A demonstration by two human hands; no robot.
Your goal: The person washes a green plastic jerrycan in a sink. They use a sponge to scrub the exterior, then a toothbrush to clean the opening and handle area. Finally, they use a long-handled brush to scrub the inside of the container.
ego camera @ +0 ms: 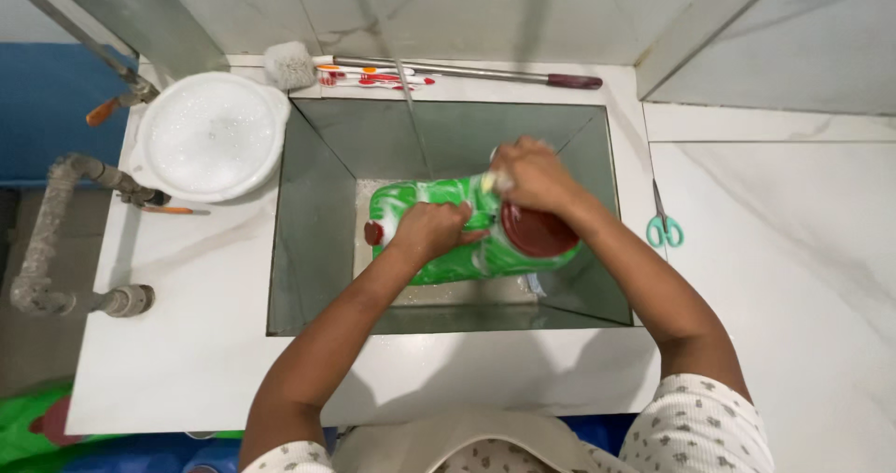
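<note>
A green plastic toy-like object [448, 249] with dark red round parts, covered in white soap foam, lies across a deep steel sink [313, 230]. My left hand [429, 230] presses on its middle, fingers closed over it. My right hand [532, 174] grips its upper right side, just above a dark red disc [539, 232], and seems to hold a small pale scrubber against it. A thin stream of water falls into the sink from above.
A white basin of soapy water [213, 135] stands at the sink's back left. A brush [289, 64], toothbrushes [373, 76] and a long rod [467, 72] lie behind the sink. Teal scissors [664, 223] rest on the right counter. Pipes [56, 240] run at the left.
</note>
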